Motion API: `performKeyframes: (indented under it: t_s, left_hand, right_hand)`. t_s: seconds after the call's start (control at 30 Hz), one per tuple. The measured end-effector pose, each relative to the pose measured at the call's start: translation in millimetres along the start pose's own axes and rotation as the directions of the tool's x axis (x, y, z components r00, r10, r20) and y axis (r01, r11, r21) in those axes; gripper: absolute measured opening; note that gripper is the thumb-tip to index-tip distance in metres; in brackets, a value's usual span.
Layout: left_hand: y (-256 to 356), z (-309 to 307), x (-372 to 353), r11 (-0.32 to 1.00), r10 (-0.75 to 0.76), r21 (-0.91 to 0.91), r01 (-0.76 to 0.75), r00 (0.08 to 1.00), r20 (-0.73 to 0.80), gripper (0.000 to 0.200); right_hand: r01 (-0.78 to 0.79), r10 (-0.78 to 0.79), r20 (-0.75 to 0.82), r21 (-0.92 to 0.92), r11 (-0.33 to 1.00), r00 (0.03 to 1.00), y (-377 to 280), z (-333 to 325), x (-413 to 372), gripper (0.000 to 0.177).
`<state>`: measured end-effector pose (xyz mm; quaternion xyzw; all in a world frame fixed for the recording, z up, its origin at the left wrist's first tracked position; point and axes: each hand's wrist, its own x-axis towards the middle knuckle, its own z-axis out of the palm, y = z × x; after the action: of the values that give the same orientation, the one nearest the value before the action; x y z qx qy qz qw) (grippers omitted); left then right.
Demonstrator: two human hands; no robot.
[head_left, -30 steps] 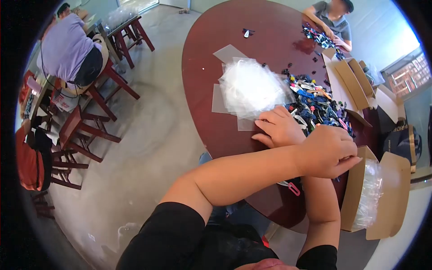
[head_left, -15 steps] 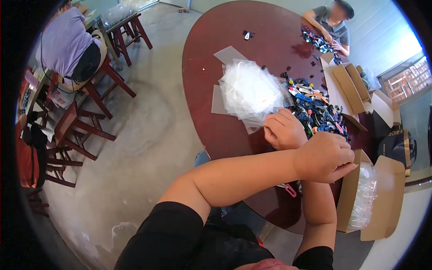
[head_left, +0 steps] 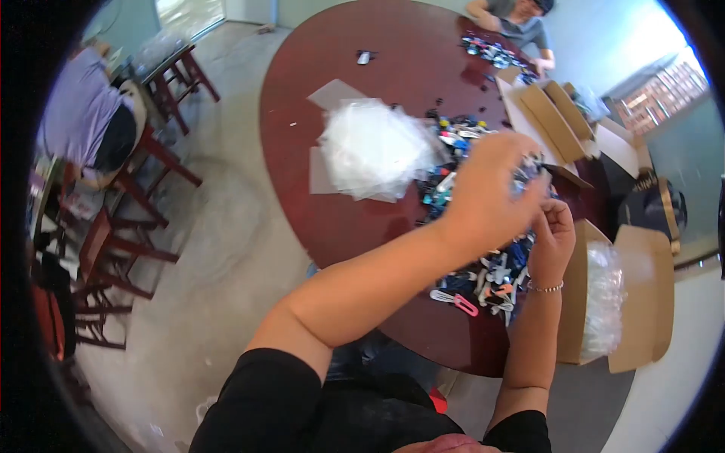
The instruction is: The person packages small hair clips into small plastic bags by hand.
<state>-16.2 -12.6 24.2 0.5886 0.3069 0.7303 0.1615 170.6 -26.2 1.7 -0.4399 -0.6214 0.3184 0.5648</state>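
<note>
My left hand (head_left: pixel 491 185), blurred by motion, is raised over a pile of hair clips (head_left: pixel 442 189). Its fingers and thumb curl around a small dark-and-silvery item that I cannot make out against the pile. My right hand (head_left: pixel 553 238), with a bracelet at the wrist, is just below and to the right of it, fingertips pinched together. Whatever it holds is too small or too clear to name. A stack of clear plastic bags (head_left: pixel 374 151) lies left of the pile. Near the table edge are a pink clip (head_left: pixel 466 305) and a white clip (head_left: pixel 442 296).
An open cardboard box (head_left: pixel 572 309) of clear plastic packets (head_left: pixel 603 302) stands at the right. Another open box (head_left: pixel 555 121) lies farther back. Across the round table (head_left: pixel 302 83) a person (head_left: pixel 521 26) sits by more clips. Stools (head_left: pixel 113 249) and another seated person (head_left: pixel 83 113) are left.
My left hand has risen and moved away over the clip pile. My right hand has left the bags' edge and moved right, beside the left one. The view has shifted.
</note>
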Motion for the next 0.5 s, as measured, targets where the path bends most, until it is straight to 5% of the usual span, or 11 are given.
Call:
performKeyframes:
  t_s: [0.07, 0.17, 0.33, 0.4, 0.5]
  left_hand:
    - [-19, 10, -5, 0.931, -0.279, -0.243, 0.273, 0.960, 0.009, 0.046]
    - [-18, 10, -5, 0.811, -0.501, -0.275, 0.516, 0.856, 0.128, 0.059]
    - [-17, 20, -22, 0.730, -0.541, -0.036, 0.683, 0.609, 0.580, 0.067]
    - [-17, 23, -25, 0.782, -0.486, -0.026, 0.623, 0.636, 0.600, 0.051]
    - [-19, 24, -25, 0.609, -0.541, -0.239, 0.757, 0.616, 0.573, 0.024]
  right_hand:
    - [-0.083, 0.137, -0.198, 0.258, 0.963, 0.971, -4, -10, -5, 0.005]
    - [-0.132, 0.280, -0.271, 0.458, 0.879, 0.921, 3, -21, -13, 0.004]
    - [-0.142, 0.340, -0.236, 0.592, 0.793, 0.911, 3, -4, -28, 0.004]
    - [-0.241, 0.357, -0.069, 0.617, 0.749, 0.932, 3, 7, -36, 0.006]
    - [-0.326, 0.374, 0.028, 0.553, 0.767, 0.927, -7, 20, -43, 0.012]
